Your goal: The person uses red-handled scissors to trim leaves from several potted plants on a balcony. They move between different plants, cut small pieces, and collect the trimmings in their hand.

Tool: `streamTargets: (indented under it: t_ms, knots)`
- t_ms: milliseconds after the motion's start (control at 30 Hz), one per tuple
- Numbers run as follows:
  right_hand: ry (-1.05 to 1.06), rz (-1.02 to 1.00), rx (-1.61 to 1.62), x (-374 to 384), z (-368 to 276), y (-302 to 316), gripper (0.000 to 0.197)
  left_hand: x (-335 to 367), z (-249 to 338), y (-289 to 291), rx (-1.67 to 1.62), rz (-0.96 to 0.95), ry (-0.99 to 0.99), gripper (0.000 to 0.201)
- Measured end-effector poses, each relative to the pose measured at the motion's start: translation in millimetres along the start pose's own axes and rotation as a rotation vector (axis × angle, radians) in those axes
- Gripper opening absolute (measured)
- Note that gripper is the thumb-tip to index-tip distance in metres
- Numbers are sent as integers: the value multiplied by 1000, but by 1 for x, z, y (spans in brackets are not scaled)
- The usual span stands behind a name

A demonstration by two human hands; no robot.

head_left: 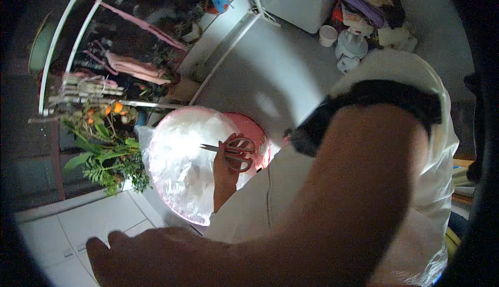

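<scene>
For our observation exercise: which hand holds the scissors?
The farther hand, seen against the round pink basin: the scissors lie across it. No scissors show at the nearer hand, lower left.

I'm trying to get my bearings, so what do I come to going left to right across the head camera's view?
Leafy green plant, scissors in the left hand, white cup-like container, stacked items near the right edge.

Scissors point(234, 150) — middle partly hidden
</scene>
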State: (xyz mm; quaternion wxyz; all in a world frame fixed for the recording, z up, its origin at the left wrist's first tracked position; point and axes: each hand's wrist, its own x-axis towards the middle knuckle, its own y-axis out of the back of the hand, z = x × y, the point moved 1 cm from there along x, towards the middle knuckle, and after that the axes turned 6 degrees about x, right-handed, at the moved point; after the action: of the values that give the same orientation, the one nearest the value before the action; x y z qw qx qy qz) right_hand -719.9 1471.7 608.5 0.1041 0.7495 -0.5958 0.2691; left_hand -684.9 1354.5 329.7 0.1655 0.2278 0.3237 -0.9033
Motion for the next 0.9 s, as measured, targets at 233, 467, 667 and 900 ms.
streamTargets:
  t_ms: [233,467,667,900]
  knots:
    - [-108,24,-59,2,-7,98,22,57,30,-8,-113,131,-61,54]
    - [-184,-88,-291,-62,47,315,23,105,37,-34,-174,418,-287,51]
    - [-786,243,-32,-127,114,466,23,163,43,-74,-387,500,-273,48]
    - [-1091,205,-16,-164,187,544,25,198,49,-76,-437,576,-361,49]
